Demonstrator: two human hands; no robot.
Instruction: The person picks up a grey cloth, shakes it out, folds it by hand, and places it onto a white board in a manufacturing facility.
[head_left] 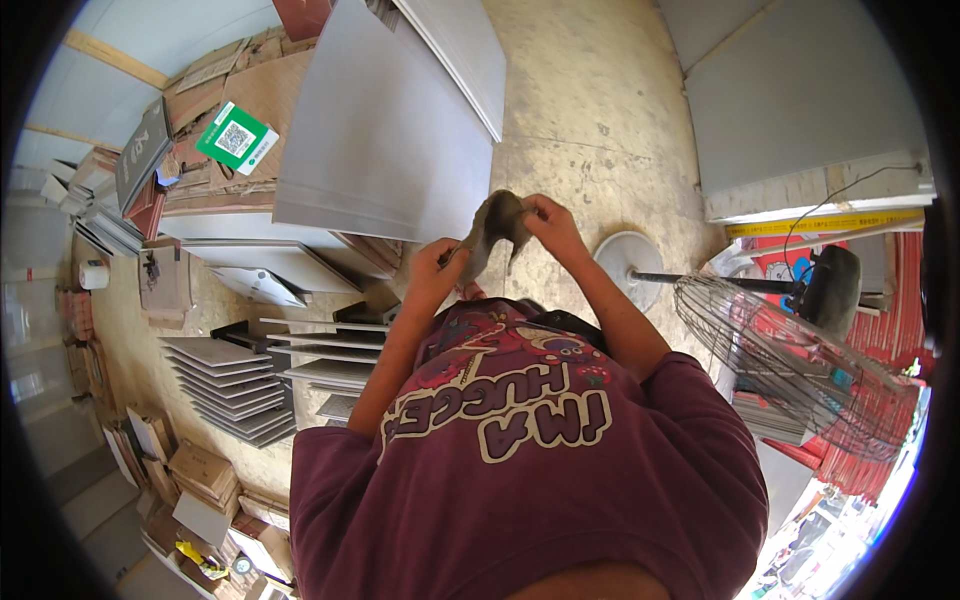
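A limp, olive-brown rag [485,236] hangs between my two hands in front of my body, its middle folded up into an arch. My left hand [436,268] is closed round its left edge. On the other side, my right hand [552,226] pinches its upper right corner, slightly farther out than the left. Behind the rag, large grey panels [390,130] lean at the left, and the concrete floor [570,130] shows beyond it.
A standing fan [790,360] with a round base [628,268] is close on my right. Tile samples stand in display racks [240,385] at left. Farther left are cardboard boxes [205,470] and a green card [237,138] with a square code. A grey board [800,90] stands far right.
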